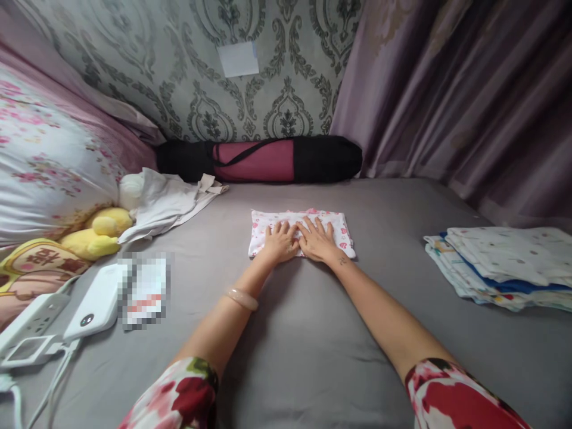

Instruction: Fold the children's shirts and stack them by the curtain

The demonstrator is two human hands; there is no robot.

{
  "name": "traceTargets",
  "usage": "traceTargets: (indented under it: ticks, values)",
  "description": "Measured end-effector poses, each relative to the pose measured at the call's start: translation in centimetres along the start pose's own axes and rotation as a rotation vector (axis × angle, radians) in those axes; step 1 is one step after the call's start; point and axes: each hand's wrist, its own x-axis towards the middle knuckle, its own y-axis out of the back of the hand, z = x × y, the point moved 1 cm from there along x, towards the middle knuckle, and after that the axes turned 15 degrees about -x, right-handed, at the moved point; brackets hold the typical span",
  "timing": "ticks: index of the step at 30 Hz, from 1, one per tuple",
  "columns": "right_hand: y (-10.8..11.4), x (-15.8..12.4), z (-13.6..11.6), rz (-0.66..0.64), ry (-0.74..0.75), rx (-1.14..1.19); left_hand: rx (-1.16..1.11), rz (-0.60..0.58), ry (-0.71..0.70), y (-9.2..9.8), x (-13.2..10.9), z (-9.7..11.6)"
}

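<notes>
A folded white cloth with pink and red prints [342,235] lies as a flat rectangle on the grey bed sheet [313,345]. My left hand [281,241] presses on its left half, palm down with the fingers spread. Close beside it, my right hand [316,239] rests flat on the right half, fingers also apart. The thumbs nearly meet at the middle of the cloth. Neither hand grips anything. Part of the cloth's near edge is hidden under the hands.
A stack of folded cloths [504,262] sits at the right. Along the wall lies a black and maroon long bag [254,161]. At the left are a power bank [100,301], a power strip [38,322] with cables, a yellow plush toy [100,232] and a crumpled pale garment [165,199].
</notes>
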Motion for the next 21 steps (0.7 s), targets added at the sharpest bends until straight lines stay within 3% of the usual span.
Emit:
traceTargets:
  ticks: [2,4,7,13,21]
  values:
    - [0.7,0.3,-0.1,-0.005,-0.001,0.020,-0.029,0.044,0.017,0.8,0.7,0.0]
    - [1.0,0.7,-0.4,0.079,-0.011,0.021,-0.053,0.170,0.049,1.1,1.4,-0.2]
    - [0.5,1.3,-0.9,0.205,-0.008,-0.002,-0.065,0.333,0.041,0.2,2.0,-0.6]
    - [-1.6,2.0,-1.4,0.131,0.030,0.031,-0.015,0.191,0.063,-2.2,2.4,-1.5]
    - [-1.0,1.9,-0.9,0.094,0.054,0.091,-0.019,0.170,0.059,-1.6,2.4,-1.6]
